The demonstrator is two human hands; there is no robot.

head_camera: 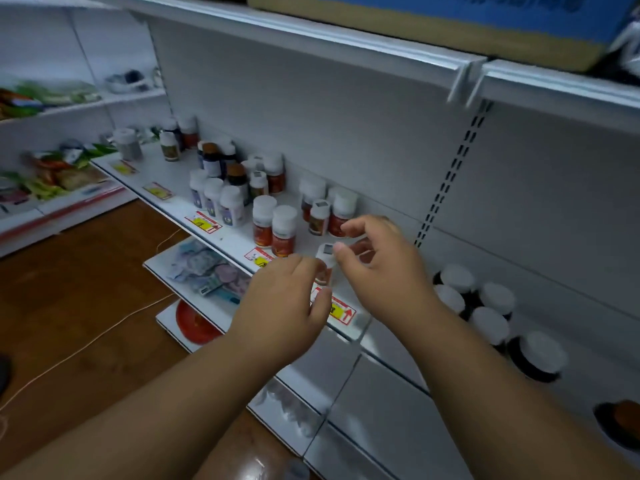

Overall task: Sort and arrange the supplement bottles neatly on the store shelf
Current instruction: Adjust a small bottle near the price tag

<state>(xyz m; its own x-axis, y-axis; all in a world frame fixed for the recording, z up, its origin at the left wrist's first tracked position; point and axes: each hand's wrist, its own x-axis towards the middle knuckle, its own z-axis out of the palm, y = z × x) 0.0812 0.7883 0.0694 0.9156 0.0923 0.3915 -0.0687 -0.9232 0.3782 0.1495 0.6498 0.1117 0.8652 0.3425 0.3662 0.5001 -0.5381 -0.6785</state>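
2 bare hands reach in over the front of the white shelf [221,237], meeting around 1 small white-capped bottle [325,259] with a red label that stands upright near the shelf's front edge. The left hand [287,299] comes from the lower left, back toward the camera, fingers curled in against the bottle's lower side; whether it truly grips is hidden by the hand itself. The right hand [377,265] comes from the right with its thumb tip against the bottle's cap and its fingers loosely bent and spread above and behind, so it looks like a light touch more than a firm hold.

Just behind the hands, 2 taller red-label bottles [275,226] stand side by side, and a cluster of 4 or so similar bottles [329,209] stands nearer the back panel. Farther left, 3 white bottles with purple labels [216,202] line the edge, with dark brown-capped bottles [225,164] behind them. To the right, dark bottles with white caps [485,306] sit in a group on the adjoining shelf section.

Yellow-and-red price tags [204,223] run along the shelf lip. A cardboard box [433,26] rests on the shelf above, and the floor [69,289] below is brown wood with a thin cord [86,344] across it.
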